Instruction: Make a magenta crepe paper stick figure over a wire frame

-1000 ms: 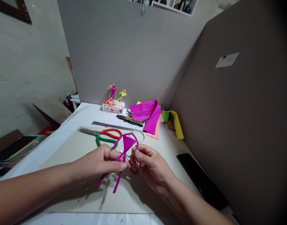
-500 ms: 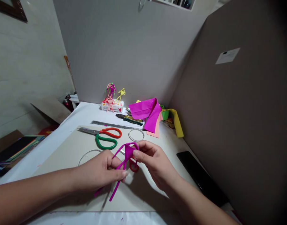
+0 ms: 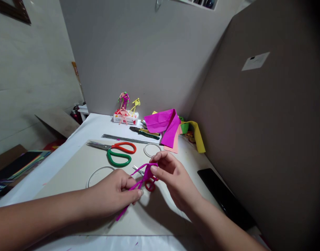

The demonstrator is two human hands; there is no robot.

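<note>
A magenta paper-wrapped figure (image 3: 148, 171) with thin limbs is held between my two hands above the grey board (image 3: 71, 167). My left hand (image 3: 120, 188) pinches its lower limbs between thumb and fingers, and their ends stick out below. At the upper body, my right hand (image 3: 172, 177) grips with thumb and fingertips, partly covering it. Small red-handled scissors (image 3: 150, 185) lie on the board just behind the figure, partly hidden by it. Beyond my left hand rest large scissors (image 3: 119, 158) with one red and one green handle.
Wire rings (image 3: 152, 150) lie on the board, with a bundle of dark wires (image 3: 128, 138) and pliers (image 3: 145, 133) behind. Paper strips (image 3: 162, 122) are heaped at the back right. Small figures (image 3: 135, 104) stand at a white box (image 3: 125, 118). A black phone-like slab (image 3: 222, 195) lies right.
The figure has tilted, its upper body shifting right and slightly down with my right hand. Its lower limbs have swung closer together, and more of the small scissors shows.
</note>
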